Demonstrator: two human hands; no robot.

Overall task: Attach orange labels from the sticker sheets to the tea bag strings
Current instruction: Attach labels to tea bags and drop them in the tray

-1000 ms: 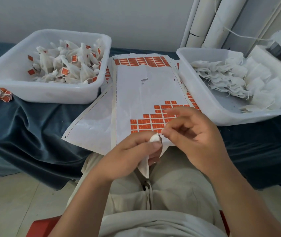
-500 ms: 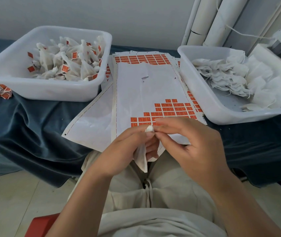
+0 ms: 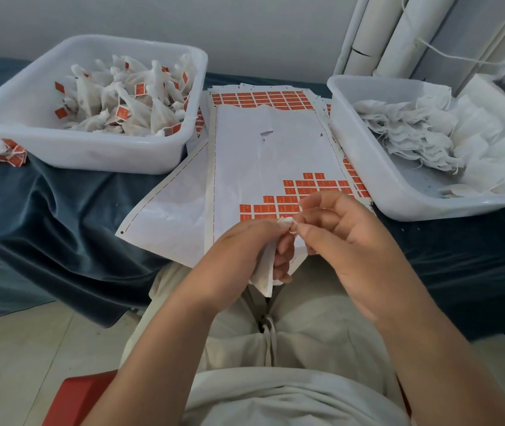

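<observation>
Makeshift packing workstation: cloth-draped table [image 3: 60,216], bulk tea-bag tubs [image 3: 29,118].

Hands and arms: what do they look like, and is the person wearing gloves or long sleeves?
No gloves and no long sleeves. The left hand and right hand are bare, with no rings, watch or bracelets showing. Both forearms are uncovered as far as the picture shows. The fingernails look short and unpainted.

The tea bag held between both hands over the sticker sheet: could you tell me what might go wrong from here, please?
1. The tea bag hangs from a fingertip grip of the left hand and right hand; it could slip into the lap.
2. The sticker sheet overhangs the table edge; a nudge could drag it off.
</observation>
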